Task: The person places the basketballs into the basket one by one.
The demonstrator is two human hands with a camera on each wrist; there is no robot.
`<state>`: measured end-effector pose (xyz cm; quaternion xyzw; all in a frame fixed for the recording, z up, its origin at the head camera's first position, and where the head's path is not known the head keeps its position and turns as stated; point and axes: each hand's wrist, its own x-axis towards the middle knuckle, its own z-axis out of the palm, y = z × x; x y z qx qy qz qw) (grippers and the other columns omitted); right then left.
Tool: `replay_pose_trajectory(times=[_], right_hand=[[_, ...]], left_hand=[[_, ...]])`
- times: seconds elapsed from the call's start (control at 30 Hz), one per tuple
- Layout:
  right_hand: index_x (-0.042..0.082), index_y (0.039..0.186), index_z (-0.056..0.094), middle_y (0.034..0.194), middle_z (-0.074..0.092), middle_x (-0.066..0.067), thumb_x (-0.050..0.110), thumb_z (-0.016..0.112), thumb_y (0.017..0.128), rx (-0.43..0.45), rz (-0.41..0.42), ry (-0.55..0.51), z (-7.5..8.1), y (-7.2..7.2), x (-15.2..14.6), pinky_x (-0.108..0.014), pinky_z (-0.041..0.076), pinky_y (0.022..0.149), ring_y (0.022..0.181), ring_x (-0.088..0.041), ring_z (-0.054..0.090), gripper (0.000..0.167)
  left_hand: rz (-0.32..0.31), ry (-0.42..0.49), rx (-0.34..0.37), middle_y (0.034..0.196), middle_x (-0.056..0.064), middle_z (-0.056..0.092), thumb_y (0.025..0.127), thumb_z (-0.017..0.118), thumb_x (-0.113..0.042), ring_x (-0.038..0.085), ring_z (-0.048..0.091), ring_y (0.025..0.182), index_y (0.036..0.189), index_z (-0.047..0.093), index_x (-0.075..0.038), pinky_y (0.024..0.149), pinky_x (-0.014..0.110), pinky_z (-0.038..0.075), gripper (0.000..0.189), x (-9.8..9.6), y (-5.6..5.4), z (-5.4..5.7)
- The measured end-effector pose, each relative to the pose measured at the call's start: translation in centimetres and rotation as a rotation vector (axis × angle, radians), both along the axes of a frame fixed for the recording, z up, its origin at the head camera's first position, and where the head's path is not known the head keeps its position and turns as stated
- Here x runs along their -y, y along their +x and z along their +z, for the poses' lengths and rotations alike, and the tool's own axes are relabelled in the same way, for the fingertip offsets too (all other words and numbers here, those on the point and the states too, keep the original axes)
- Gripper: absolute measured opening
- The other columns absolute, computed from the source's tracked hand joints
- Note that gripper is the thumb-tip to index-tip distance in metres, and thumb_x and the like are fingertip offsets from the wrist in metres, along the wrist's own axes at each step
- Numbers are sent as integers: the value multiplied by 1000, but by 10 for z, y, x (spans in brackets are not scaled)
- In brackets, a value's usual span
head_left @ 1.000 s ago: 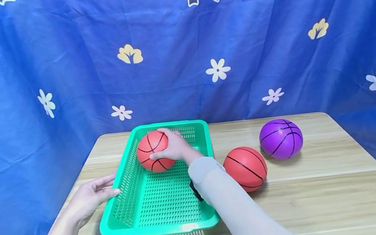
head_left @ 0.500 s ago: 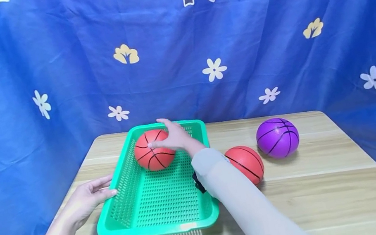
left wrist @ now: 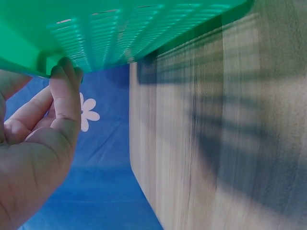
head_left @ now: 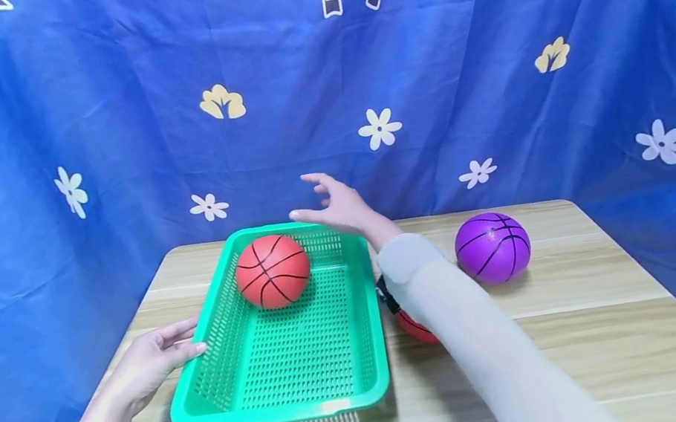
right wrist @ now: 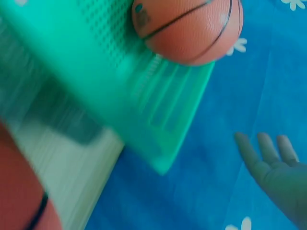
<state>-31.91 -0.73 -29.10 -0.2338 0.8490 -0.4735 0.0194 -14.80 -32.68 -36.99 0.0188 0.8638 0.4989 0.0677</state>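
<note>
A red basketball (head_left: 272, 271) with black lines lies in the far left part of a green plastic basket (head_left: 285, 410). My left hand (head_left: 150, 361) holds the basket's left rim, with fingertips up against its edge in the left wrist view. Over the far right corner, my right hand (head_left: 340, 207) is raised with its fingers spread and nothing in it. The right wrist view shows that hand (right wrist: 283, 177) apart from both basket and ball. A second red basketball (head_left: 415, 329) sits right of the basket, largely hidden behind my right sleeve.
On the wooden table (head_left: 573, 350), a purple basketball (head_left: 492, 248) rests farther right, toward the back. A blue curtain (head_left: 304, 134) with white flowers hangs behind the table and along its sides. Black wrist cameras are strapped at both cuffs.
My right hand has let go of the red basketball in the basket and moved up and to the right. My left hand stays at the basket's rim.
</note>
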Motion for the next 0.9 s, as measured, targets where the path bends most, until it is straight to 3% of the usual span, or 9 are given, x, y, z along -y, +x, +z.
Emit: replay_pose_trajectory(times=[0.27,0.43,0.6,0.9], right_hand=[[24,139,50,131,56,-6,39,71,86,-84,17,-52,0,-9,-50,-37,48,92,116,-25,56,59],[19,132,57,124,61,-6,38,70,86,-183,-24,21,-3,-14,-82,-37,49,90,111,-22,59,51],[15,127,61,123,61,-7,39,69,87,-271,-64,119,-10,-18,-113,-39,44,96,110,-22,59,47],[15,132,57,130,55,-10,52,60,89,-288,-144,293,-21,-16,-162,-48,39,100,119,-26,51,57]], left_hand=[[2,16,3,136,31,44,93,64,-24,39,51,117,143,32,9,84,27,51,68,-1,0,0],[6,18,2,135,31,45,93,64,-24,29,57,112,143,33,9,82,25,52,68,-2,0,2],[9,16,2,136,31,44,93,64,-24,34,54,114,143,33,8,83,27,52,68,-2,0,2],[13,16,3,135,31,45,93,64,-24,34,55,113,143,33,9,83,27,52,68,-2,1,2]])
